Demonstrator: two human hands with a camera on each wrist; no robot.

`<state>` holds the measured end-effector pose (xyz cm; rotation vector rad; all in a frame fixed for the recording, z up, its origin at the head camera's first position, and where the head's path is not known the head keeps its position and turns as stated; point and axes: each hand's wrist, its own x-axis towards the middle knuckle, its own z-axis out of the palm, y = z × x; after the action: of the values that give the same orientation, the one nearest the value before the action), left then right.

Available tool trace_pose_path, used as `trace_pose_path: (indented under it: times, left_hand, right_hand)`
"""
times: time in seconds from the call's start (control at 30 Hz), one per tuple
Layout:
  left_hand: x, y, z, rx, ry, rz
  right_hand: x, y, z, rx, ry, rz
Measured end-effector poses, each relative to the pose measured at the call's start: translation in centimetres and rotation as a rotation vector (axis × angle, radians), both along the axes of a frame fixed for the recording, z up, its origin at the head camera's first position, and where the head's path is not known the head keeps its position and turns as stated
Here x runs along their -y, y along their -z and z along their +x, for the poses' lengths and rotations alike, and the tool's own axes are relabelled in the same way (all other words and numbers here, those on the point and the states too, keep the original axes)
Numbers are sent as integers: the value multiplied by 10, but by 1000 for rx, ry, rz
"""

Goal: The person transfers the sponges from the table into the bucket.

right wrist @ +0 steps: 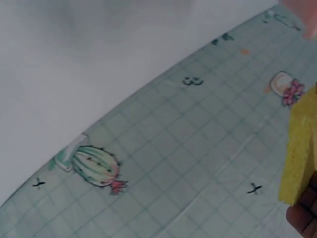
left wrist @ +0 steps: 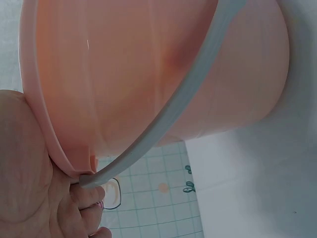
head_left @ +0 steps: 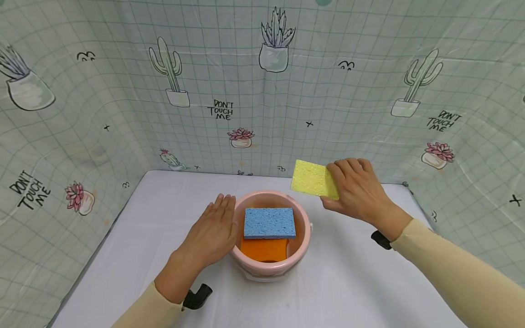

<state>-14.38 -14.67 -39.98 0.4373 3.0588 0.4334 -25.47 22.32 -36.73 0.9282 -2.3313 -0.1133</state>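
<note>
A pink bucket (head_left: 303, 248) stands upright on the white table, its grey handle (left wrist: 181, 96) hanging down the side. Inside it a blue sponge (head_left: 269, 223) lies over an orange sponge (head_left: 264, 249), which is partly covered. My left hand (head_left: 215, 228) rests against the left of the bucket's rim with its fingers straight; the left wrist view shows the palm side at the rim. To the right of the bucket and above the table, my right hand (head_left: 357, 191) pinches a yellow sponge (head_left: 313, 178) by one end, between thumb and fingers.
A white cloth covers the table (head_left: 348, 282). Behind it and at both sides hangs a grid-patterned curtain (head_left: 328, 100) printed with cacti and lettering. A black strap piece (head_left: 198, 296) shows at my left wrist and another (head_left: 381, 240) at my right.
</note>
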Motion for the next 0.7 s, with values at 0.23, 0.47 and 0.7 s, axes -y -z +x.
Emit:
trace_pose_path:
  times: [0.23,0.47,0.7]
  left_hand:
    - [0,0,0,-11,-4,-13]
    - [0,0,0,-17,-9,-28]
    - [0,1,0,-8,-15,-25]
  right_hand:
    - [41,-25,21,49,-100,-41]
    - [73,-15,40,178,-154,19]
    - [93,1,46,288,-148,100]
